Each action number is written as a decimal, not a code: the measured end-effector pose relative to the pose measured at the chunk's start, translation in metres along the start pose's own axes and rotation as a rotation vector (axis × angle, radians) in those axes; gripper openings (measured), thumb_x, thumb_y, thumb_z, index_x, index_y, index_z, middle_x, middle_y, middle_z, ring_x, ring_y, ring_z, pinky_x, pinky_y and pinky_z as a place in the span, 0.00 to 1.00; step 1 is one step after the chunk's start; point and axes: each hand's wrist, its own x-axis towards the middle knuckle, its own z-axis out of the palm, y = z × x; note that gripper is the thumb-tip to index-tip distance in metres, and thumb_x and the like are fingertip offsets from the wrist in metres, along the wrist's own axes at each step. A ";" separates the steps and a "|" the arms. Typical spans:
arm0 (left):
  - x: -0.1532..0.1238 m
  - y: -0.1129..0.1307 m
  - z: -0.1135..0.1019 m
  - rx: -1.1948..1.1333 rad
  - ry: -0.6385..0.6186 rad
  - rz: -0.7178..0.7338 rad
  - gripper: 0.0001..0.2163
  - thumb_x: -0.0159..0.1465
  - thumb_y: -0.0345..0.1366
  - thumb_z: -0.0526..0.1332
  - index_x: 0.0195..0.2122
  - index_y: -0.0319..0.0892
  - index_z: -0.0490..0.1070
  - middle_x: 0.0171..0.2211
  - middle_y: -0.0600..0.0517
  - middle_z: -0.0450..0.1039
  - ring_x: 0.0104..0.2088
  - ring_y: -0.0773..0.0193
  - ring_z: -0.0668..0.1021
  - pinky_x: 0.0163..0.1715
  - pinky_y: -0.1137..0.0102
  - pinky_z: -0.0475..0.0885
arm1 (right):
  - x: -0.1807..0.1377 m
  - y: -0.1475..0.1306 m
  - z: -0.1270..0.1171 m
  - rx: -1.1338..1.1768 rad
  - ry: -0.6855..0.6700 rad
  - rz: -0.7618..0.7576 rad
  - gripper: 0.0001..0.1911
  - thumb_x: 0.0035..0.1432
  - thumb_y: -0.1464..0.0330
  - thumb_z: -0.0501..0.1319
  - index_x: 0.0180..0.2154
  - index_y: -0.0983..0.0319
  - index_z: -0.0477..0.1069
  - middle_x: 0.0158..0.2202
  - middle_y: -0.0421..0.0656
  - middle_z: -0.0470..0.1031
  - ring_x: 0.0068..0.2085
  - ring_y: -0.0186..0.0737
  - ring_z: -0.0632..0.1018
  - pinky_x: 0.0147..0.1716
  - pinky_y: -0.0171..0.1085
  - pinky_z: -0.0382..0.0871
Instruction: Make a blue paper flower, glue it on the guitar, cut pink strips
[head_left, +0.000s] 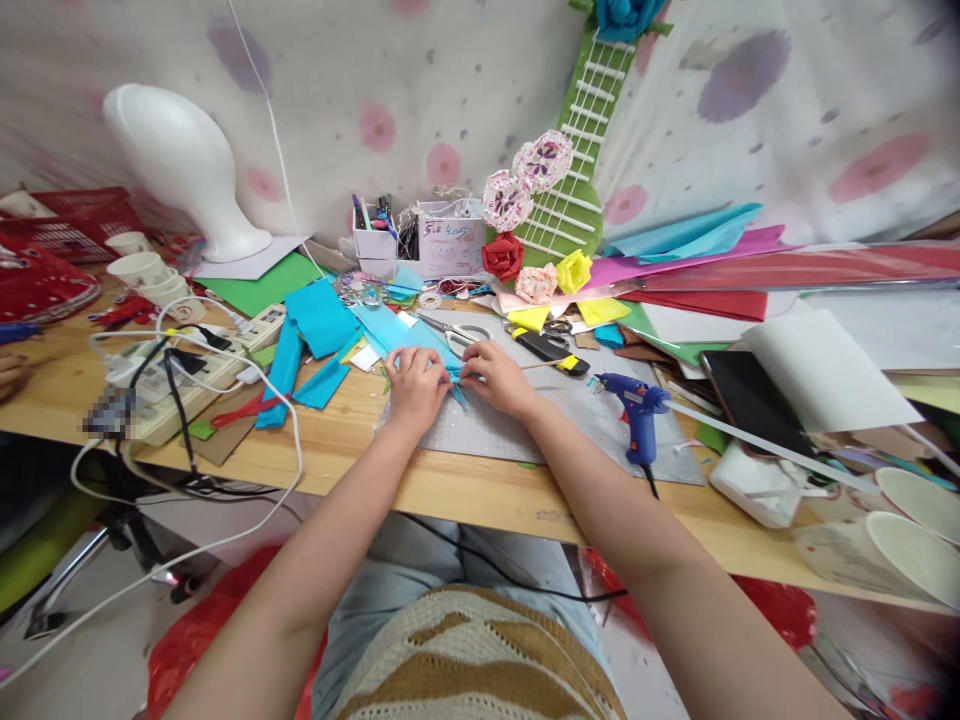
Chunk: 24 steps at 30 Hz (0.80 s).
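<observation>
My left hand (pixel 415 388) and my right hand (pixel 501 381) rest close together on a grey cutting mat (pixel 525 425) at the middle of a wooden desk. Both pinch a small folded piece of blue paper (pixel 454 384) that lies between them; the fingers of each hand are curled down onto it. More blue paper strips (pixel 390 332) lie just beyond the hands. A pair of scissors (pixel 457 334) sits behind my right hand.
A blue glue gun (pixel 636 408) stands right of the mat, its cord over the desk edge. A black phone (pixel 742 397) on a white box, paper cups (pixel 916 500), coloured paper sheets (pixel 697 270), paper flowers (pixel 525 190), a power strip (pixel 187 375) with cables and a white foam head (pixel 187 165) crowd the desk.
</observation>
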 end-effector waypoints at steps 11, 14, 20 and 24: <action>0.001 -0.002 -0.001 -0.025 0.026 -0.011 0.03 0.54 0.35 0.65 0.26 0.46 0.72 0.37 0.51 0.72 0.44 0.56 0.68 0.51 0.54 0.53 | 0.000 0.001 -0.003 0.034 0.019 -0.003 0.04 0.54 0.70 0.60 0.28 0.61 0.71 0.36 0.45 0.67 0.41 0.42 0.69 0.41 0.43 0.65; 0.001 -0.003 -0.001 -0.025 0.012 0.006 0.03 0.55 0.35 0.64 0.25 0.45 0.72 0.36 0.51 0.72 0.44 0.56 0.68 0.51 0.54 0.54 | -0.001 0.001 -0.003 0.037 0.029 -0.013 0.01 0.53 0.70 0.61 0.29 0.61 0.71 0.37 0.45 0.67 0.42 0.42 0.69 0.42 0.43 0.65; 0.001 -0.005 0.001 -0.028 -0.015 0.033 0.03 0.56 0.36 0.63 0.26 0.46 0.72 0.36 0.51 0.72 0.44 0.57 0.68 0.53 0.54 0.52 | -0.001 0.002 0.000 0.021 0.045 -0.023 0.02 0.53 0.72 0.60 0.29 0.60 0.71 0.37 0.44 0.67 0.41 0.41 0.68 0.41 0.41 0.64; 0.001 0.000 0.001 -0.020 0.046 -0.030 0.02 0.56 0.35 0.61 0.28 0.47 0.74 0.38 0.51 0.71 0.45 0.56 0.67 0.54 0.54 0.50 | 0.000 0.002 0.005 0.035 0.121 0.000 0.04 0.53 0.73 0.60 0.27 0.61 0.71 0.34 0.44 0.68 0.39 0.40 0.69 0.40 0.41 0.65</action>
